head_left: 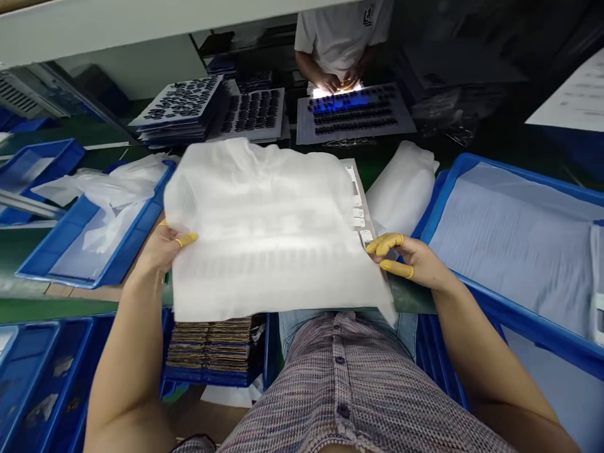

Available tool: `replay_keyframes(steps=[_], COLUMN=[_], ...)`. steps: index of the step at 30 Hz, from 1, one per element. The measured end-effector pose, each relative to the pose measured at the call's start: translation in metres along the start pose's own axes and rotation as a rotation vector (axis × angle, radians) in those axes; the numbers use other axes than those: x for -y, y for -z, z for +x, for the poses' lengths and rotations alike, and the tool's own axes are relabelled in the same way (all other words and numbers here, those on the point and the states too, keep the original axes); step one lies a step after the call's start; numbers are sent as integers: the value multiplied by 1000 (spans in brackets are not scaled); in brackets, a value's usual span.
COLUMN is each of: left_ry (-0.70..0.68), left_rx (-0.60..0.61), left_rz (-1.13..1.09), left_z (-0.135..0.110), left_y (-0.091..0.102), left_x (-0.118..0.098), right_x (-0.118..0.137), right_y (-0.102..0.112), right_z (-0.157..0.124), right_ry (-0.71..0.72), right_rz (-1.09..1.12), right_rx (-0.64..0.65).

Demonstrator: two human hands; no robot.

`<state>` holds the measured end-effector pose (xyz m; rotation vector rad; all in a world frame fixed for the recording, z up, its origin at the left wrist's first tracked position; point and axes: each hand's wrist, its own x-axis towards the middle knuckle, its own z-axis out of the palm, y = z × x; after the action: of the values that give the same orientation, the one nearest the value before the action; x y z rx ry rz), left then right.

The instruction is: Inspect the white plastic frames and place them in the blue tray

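Observation:
A thin white translucent sheet (264,233) spreads in front of me, blurred in places. My left hand (165,246) pinches its left edge, the thumb in a yellow finger cot on top and other fingers hidden. At the right edge is my right hand (408,258), with yellow cots on its fingers; thumb and fingers are apart, and the fingertips are close to the sheet. Whether they touch it I cannot tell. Past the sheet's right side shows a strip of a board (361,189) with small white pieces on it; the sheet hides the rest.
Blue trays stand left (99,277) and right (438,201), the right one lined with white sheets. A white roll (408,182) lies beyond my right hand. Stacked brown boards (210,349) sit below the bench edge. Across, a person (340,44) works behind boards of dark parts (255,113).

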<state>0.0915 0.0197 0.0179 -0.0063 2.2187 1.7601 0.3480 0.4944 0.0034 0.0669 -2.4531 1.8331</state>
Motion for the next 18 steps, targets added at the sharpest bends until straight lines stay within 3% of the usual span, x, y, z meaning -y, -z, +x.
replay_keyframes(steps=[4,9,14,18], left_ry=[37,80,79,91], left_rx=[36,-88,-115,-176], left_rz=[96,98,84,66], left_z=[10,24,25,26], left_y=[6,7,-1,0], left_x=[6,11,6,10], right_x=[-4,3,7,3], right_y=[3,9,9,4], right_z=[1,16,38,54], right_ry=[-24,-135,-236,-295], right_rz=[189,166,223,118], right_rx=[-27,-198,-191,-174])
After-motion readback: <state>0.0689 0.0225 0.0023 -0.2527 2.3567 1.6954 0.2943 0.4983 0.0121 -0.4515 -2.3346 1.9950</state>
